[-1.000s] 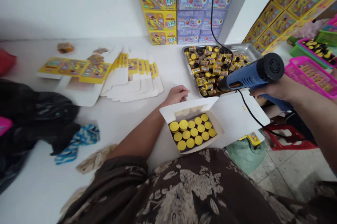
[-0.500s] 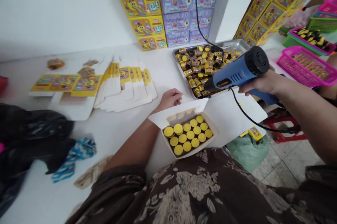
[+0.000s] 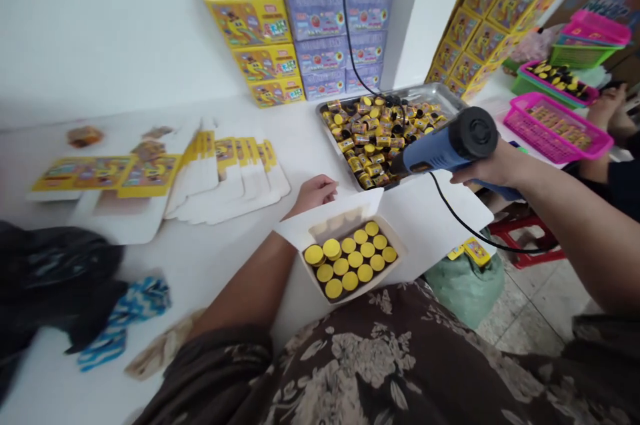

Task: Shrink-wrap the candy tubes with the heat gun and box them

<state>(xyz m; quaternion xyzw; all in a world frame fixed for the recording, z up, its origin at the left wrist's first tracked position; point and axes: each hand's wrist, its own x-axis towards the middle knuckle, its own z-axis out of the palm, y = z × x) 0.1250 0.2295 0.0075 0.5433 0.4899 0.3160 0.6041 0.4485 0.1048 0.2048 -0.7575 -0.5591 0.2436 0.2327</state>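
Observation:
My right hand (image 3: pixel 493 165) is wrapped round the handle of a blue heat gun (image 3: pixel 435 148) with a black rear cap. Its nozzle points left and down, over the near edge of a metal tray (image 3: pixel 453 97) heaped with small yellow-labelled jars (image 3: pixel 383 140). My left hand (image 3: pixel 317 192) rests on the white table with its fingers curled in, behind the raised flap of an open white box (image 3: pixel 300 228). Rows of round yellow lids (image 3: pixel 355 258) fill that box, close to my body. I see nothing in the left fingers.
Flat printed cartons (image 3: pixel 225 178) lie fanned at left, beside a black plastic bag (image 3: pixel 55 285). Yellow boxes (image 3: pixel 270 65) and purple boxes (image 3: pixel 320 42) stand against the wall. Pink baskets (image 3: pixel 555 128) sit at right, near another person's hand (image 3: pixel 607 105). A black cord hangs over the tray.
The view has shifted slightly right, so most things sit further left. The heat gun stays in my right hand at the tray's near edge. My left hand stays curled behind the box.

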